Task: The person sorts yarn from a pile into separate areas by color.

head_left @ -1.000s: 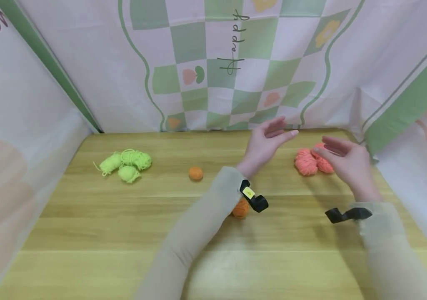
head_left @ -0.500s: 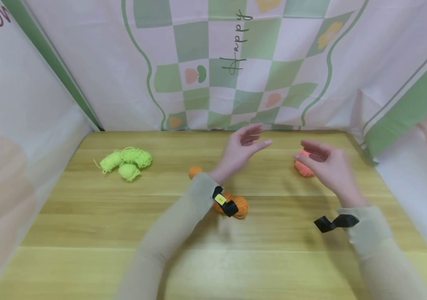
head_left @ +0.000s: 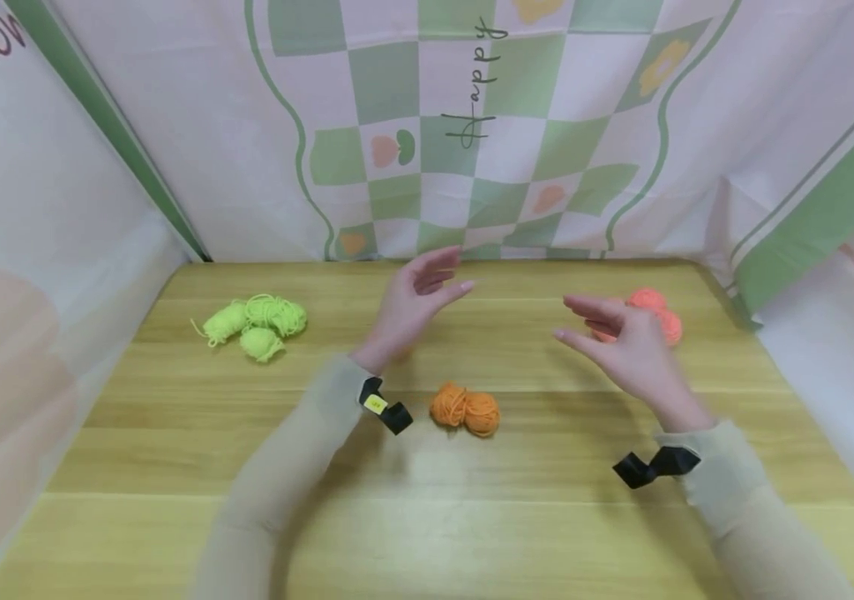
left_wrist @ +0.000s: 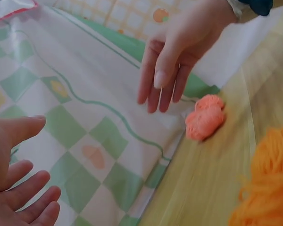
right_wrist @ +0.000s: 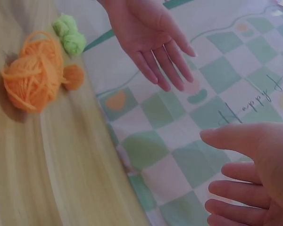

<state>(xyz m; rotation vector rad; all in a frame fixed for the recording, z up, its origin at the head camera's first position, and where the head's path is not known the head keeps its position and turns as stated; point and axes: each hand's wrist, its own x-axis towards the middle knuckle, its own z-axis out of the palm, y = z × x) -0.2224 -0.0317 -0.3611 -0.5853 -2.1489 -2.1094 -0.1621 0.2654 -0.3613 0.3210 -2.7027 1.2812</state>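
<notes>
Both hands hover above the wooden table with relaxed fingers and hold nothing. My left hand (head_left: 415, 304) is over the middle of the table, covering most of the small orange yarn ball (right_wrist: 73, 77) in the head view. To the right, my right hand (head_left: 625, 346) hangs in front of the coral yarn balls (head_left: 655, 312) and partly hides them. Two orange yarn balls (head_left: 466, 410) lie side by side on the table between the forearms. The right wrist view shows the left hand (right_wrist: 151, 42) with its palm turned toward the right one (right_wrist: 259, 183).
Lime green yarn balls (head_left: 257, 325) sit together at the back left of the wooden table (head_left: 471, 533). A printed cloth (head_left: 471, 125) with green checks stands behind the table's back edge, and white cloth walls (head_left: 59, 292) flank both sides.
Both hands have moved left, the left one further. The pair of orange yarn balls, earlier covered by the left arm, is now fully visible. The yarn has not moved.
</notes>
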